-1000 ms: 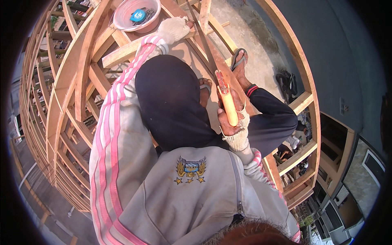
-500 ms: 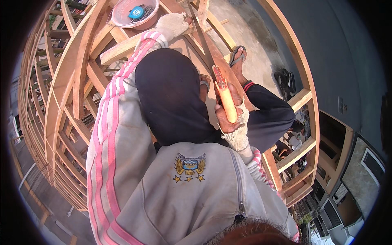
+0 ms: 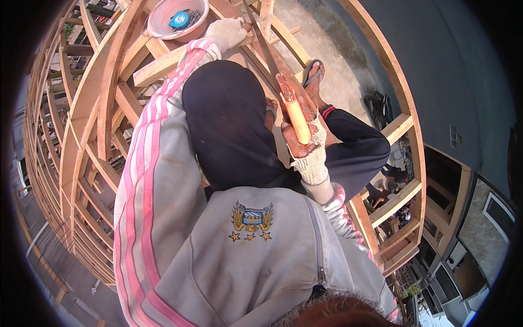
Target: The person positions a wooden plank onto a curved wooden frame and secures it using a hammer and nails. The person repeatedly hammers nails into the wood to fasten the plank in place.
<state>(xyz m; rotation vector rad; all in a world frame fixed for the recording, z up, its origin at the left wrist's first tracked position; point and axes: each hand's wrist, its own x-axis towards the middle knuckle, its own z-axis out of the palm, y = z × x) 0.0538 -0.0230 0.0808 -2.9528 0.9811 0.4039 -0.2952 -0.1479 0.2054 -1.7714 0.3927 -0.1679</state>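
A handsaw has a worn orange-and-red handle (image 3: 295, 115) and a long, narrow dark blade (image 3: 263, 44) pointing away from me. My right hand (image 3: 306, 132), in a cream fingerless knit glove, is closed round that handle beside my raised knee. At the far end of my outstretched left arm, my left hand (image 3: 227, 32) wears a similar glove. Its fingers curl over a pale wooden beam (image 3: 159, 66), close to the blade's far part. The exact contact between blade and wood is hard to make out.
A pink bucket (image 3: 157, 23) holding nails and a round blue object (image 3: 178, 20) stands beyond my left arm. Curved wooden ribs (image 3: 81, 136) spread along the left; another frame (image 3: 406, 103) curves along the right. My sandalled foot (image 3: 313, 76) rests near the concrete floor (image 3: 340, 60).
My right hand has pushed the saw forward, away from me and slightly left. My left hand stays on the beam. The whole view has shifted a little.
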